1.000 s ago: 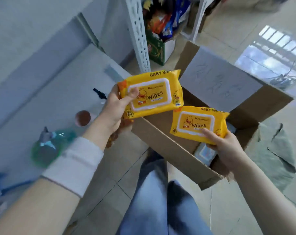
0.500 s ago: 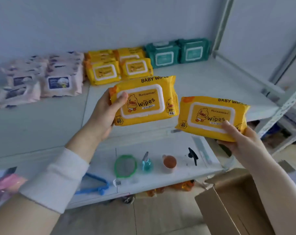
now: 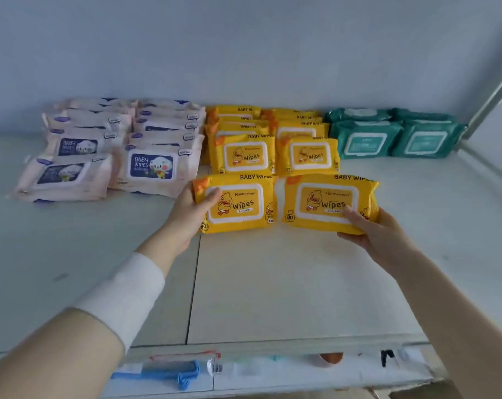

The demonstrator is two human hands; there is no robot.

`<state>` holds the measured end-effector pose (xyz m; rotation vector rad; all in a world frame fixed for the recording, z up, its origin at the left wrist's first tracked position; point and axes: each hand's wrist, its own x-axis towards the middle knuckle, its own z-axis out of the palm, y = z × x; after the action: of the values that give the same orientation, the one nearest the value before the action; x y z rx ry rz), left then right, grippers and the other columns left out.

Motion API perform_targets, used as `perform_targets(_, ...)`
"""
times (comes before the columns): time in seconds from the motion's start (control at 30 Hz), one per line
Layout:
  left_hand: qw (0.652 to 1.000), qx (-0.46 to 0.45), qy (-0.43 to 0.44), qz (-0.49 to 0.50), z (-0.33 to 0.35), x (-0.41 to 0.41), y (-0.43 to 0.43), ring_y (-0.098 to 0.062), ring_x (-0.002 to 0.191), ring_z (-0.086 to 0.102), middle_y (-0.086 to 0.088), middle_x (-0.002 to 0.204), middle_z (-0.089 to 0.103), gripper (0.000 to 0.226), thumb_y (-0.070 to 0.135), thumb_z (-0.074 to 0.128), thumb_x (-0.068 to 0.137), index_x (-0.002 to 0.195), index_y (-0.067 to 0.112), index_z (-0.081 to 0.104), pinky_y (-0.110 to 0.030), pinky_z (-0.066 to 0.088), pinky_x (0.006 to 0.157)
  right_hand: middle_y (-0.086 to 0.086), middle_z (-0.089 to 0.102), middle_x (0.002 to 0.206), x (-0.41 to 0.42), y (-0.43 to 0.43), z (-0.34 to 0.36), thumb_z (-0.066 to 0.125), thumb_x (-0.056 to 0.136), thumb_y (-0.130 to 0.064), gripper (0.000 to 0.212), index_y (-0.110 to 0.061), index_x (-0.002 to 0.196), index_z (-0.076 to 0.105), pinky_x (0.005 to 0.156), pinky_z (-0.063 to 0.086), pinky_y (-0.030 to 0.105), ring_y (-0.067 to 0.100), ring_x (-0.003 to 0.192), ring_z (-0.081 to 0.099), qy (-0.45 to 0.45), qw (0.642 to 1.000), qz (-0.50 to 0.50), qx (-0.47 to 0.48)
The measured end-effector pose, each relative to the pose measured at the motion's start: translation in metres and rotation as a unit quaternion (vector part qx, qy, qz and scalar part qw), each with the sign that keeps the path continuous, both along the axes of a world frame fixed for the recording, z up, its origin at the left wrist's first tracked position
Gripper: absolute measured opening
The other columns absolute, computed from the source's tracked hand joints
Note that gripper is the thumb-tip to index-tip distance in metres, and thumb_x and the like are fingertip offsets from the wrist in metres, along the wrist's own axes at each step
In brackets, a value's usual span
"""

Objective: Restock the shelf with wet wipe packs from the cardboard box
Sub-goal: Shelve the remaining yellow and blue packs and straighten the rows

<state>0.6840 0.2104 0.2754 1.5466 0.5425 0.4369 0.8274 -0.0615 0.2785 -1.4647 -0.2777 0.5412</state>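
White shelf fills frame; yellow wipe rows at center top. Left hand grip pinches left pack, right hand grip pinches right pack; both lie long axis sideways, just in front of the rows.

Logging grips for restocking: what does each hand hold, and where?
Left hand holds a yellow baby wipes pack by its left end. Right hand holds another yellow pack by its lower right corner.
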Motion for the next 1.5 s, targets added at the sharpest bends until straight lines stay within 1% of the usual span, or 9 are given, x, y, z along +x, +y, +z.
perform_targets(0.13, 0.996, 0.082, 0.020, 0.008, -0.006, 0.046, 0.019, -0.018, 0.108, 0.063, 0.006, 0.114, 0.067, 0.036, 0.052, 0.061, 0.080, 0.111, 0.034, 0.059, -0.051, 0.047, 0.098, 0.007, 0.067, 0.109, 0.062, 0.041, -0.008, 0.074, 0.076, -0.023, 0.049, -0.007, 0.118, 0.054, 0.071, 0.060, 0.033, 0.023, 0.093, 0.066, -0.032, 0.995, -0.048, -0.076)
perform_targets(0.27, 0.976, 0.198, 0.052, 0.071, -0.008, 0.074, 0.029, -0.018, 0.123, 0.050, -0.001, 0.133, 0.049, 0.062, 0.041, 0.066, 0.081, 0.132, 0.013, 0.043, -0.042, 0.041, 0.105, 0.004, 0.057, 0.097, 0.097, 0.059, -0.023, 0.074, 0.076, -0.034, 0.044, -0.010, 0.108, 0.055, 0.075, 0.045, 0.035, 0.023, 0.090, 0.054, -0.174, 0.938, -0.128, -0.270)
perform_targets(0.4, 0.941, 0.314, 0.045, 0.122, -0.010, 0.081, 0.029, -0.022, 0.127, 0.045, -0.008, 0.139, 0.043, 0.077, 0.026, 0.070, 0.080, 0.142, 0.011, 0.026, -0.041, 0.039, 0.106, 0.010, 0.057, 0.112, 0.104, 0.061, -0.024, 0.071, 0.074, -0.047, 0.057, -0.009, 0.115, 0.056, 0.089, 0.043, 0.041, 0.030, 0.109, 0.050, -0.243, 0.892, -0.134, -0.357)
perform_targets(0.57, 0.796, 0.589, 0.114, 0.077, -0.004, 0.086, 0.014, -0.035, 0.145, 0.012, -0.019, 0.154, 0.018, 0.052, 0.017, 0.061, 0.088, 0.135, 0.007, 0.041, -0.046, 0.014, 0.118, 0.012, 0.032, 0.148, 0.083, 0.067, -0.014, 0.063, 0.081, -0.049, 0.090, -0.012, 0.148, 0.018, 0.111, 0.024, 0.042, 0.029, 0.138, 0.024, -0.276, 0.853, -0.140, -0.421)
perform_targets(0.73, 0.661, 0.719, 0.187, -0.101, 0.016, 0.088, -0.033, -0.035, 0.146, -0.009, -0.018, 0.158, -0.002, 0.057, 0.025, 0.044, 0.097, 0.147, 0.009, 0.021, -0.049, -0.003, 0.117, 0.012, -0.001, 0.159, 0.040, 0.038, -0.004, 0.046, 0.093, -0.045, 0.079, -0.014, 0.151, 0.004, 0.118, 0.006, 0.042, 0.029, 0.147, -0.004, -0.390, 0.712, -0.067, -0.580)
perform_targets(0.9, 0.561, 0.772, 0.212, -0.210, 0.038, 0.074, -0.127, -0.031, 0.147, 0.000, -0.016, 0.157, 0.011, 0.062, 0.035, 0.040, 0.097, 0.147, 0.007, 0.015, -0.048, 0.001, 0.117, 0.013, -0.002, 0.159, -0.020, -0.041, 0.005, 0.040, 0.096, -0.044, 0.072, -0.015, 0.151, 0.004, 0.119, 0.001, 0.047, 0.033, 0.146, -0.007, -0.416, 0.607, -0.008, -0.677)
perform_targets(1.13, 0.533, 0.770, 0.148, -0.319, 0.036, 0.033, -0.320, -0.029, 0.146, 0.009, -0.014, 0.154, 0.022, 0.053, 0.028, 0.039, 0.098, 0.144, 0.006, 0.025, -0.047, 0.006, 0.117, 0.010, 0.003, 0.159, -0.109, -0.226, 0.015, 0.038, 0.098, -0.039, 0.067, -0.016, 0.151, 0.005, 0.118, 0.001, 0.046, 0.032, 0.147, -0.004, -0.356, 0.564, 0.016, -0.745)
perform_targets(1.33, 0.570, 0.674, 0.160, -0.442, -0.022, -0.030, -0.507, -0.030, 0.142, 0.021, -0.011, 0.149, 0.034, 0.055, 0.040, 0.044, 0.094, 0.140, 0.011, 0.035, -0.046, 0.018, 0.116, 0.009, 0.012, 0.157, -0.205, -0.418, -0.023, 0.043, 0.096, -0.040, 0.065, -0.018, 0.150, 0.014, 0.118, 0.006, 0.046, 0.033, 0.146, 0.002, -0.272, 0.571, 0.026, -0.774)
perform_targets(1.5, 0.539, 0.636, 0.187, -0.519, -0.094, -0.086, -0.621, -0.029, 0.145, 0.018, -0.009, 0.153, 0.029, 0.061, 0.044, 0.042, 0.094, 0.145, 0.013, 0.028, -0.047, 0.015, 0.118, 0.010, 0.006, 0.159, -0.269, -0.552, -0.082, 0.044, 0.095, -0.044, 0.071, -0.019, 0.150, 0.008, 0.119, 0.006, 0.046, 0.034, 0.146, -0.001, -0.132, 0.568, 0.060, -0.810)
